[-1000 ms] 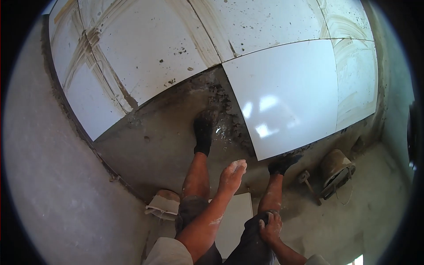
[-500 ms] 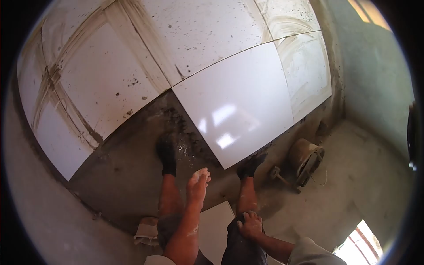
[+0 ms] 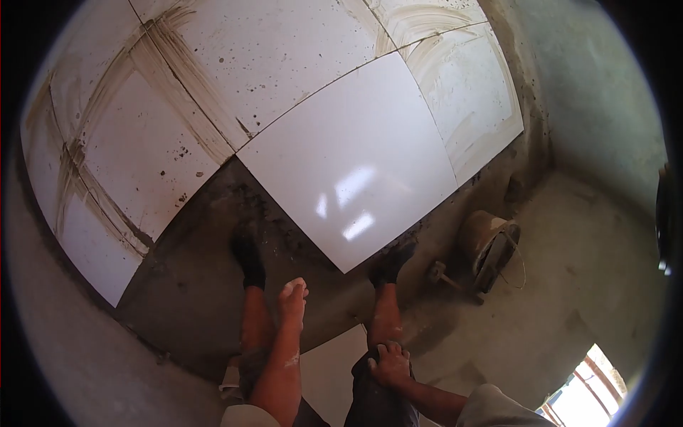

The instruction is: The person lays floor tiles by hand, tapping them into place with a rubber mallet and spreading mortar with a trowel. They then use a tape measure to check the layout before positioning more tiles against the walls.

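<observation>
A: Currently, what is each grip state?
B: Left hand (image 3: 293, 299): fingers curled; contents cannot be determined. Right hand (image 3: 390, 364): fingers spread over one knee (image 3: 361, 367).
A: What lies ahead?
B: One clean white tile (image 3: 356, 149), near one bucket (image 3: 484, 231).

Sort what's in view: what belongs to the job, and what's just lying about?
Likely part of the job: glossy tile; smeared tiles adjoining it; bare floor beside it.
Apparently lying about, unused now: bucket; mallet-like tool; pale panel, bottom centre.
</observation>
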Motion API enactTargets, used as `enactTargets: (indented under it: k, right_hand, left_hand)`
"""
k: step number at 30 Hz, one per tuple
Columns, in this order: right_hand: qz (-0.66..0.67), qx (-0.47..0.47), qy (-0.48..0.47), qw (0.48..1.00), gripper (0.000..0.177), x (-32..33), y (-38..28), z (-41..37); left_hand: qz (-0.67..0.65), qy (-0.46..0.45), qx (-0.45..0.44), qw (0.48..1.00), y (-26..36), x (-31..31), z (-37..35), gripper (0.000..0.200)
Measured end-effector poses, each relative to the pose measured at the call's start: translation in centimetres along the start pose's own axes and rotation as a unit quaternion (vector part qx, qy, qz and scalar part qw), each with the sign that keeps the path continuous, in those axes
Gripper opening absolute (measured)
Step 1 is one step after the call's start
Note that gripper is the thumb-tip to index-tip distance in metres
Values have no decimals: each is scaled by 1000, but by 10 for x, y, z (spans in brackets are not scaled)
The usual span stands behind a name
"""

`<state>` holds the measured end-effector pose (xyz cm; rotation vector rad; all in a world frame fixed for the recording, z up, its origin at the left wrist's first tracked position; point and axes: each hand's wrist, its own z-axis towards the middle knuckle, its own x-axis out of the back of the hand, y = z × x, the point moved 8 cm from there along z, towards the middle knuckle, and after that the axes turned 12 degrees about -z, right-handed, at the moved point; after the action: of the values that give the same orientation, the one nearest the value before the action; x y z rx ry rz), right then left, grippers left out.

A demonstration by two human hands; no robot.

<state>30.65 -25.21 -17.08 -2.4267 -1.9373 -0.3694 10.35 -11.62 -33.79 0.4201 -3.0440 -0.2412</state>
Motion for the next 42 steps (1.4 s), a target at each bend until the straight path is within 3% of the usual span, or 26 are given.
enactTargets:
  k: [3, 5, 7, 16, 18, 20, 22, 25, 32, 38, 40, 42]
  right_hand:
    - [8, 10, 4, 1000, 50, -2, 10, 6]
    - [23, 17, -10, 1000, 50, -13, 12, -2]
    - [52, 22, 44, 997, 47, -6, 19, 1]
    - [128, 57, 54, 989, 43, -10, 44, 3]
    - [123, 63, 66, 988, 42, -21, 51, -4]
    - [123, 89, 92, 984, 41, -21, 50, 4]
    - [153, 87, 91, 980, 38, -18, 57, 1]
    - [162, 90, 97, 978, 37, -18, 61, 1]
    - [164, 100, 102, 976, 36, -20, 63, 1]
    - [154, 109, 108, 976, 36, -15, 62, 1]
    - [150, 121, 121, 974, 34, -11, 61, 0]
    - [146, 121, 118, 975, 35, -12, 61, 2]
  left_hand:
    - [8, 18, -11, 1000, -17, -12, 22, 35]
    - [27, 0, -77, 997, -25, -20, 44, 34]
    - [33, 12, -63, 997, -28, -38, 52, 35]
    - [35, 86, -88, 992, -88, -69, 84, 39]
    - [141, 74, -109, 981, -104, -68, 96, 36]
    - [157, 122, -105, 974, -125, -60, 111, 35]
    - [89, 169, -92, 977, -131, -64, 101, 37]
    - [62, 160, -76, 982, -131, -77, 91, 39]
    - [116, 137, -44, 983, -135, -81, 100, 41]
    - [36, 142, -59, 987, -143, -77, 106, 36]
    - [13, 141, -66, 988, -148, -75, 112, 22]
    - [8, 135, -51, 990, -153, -75, 117, 25]
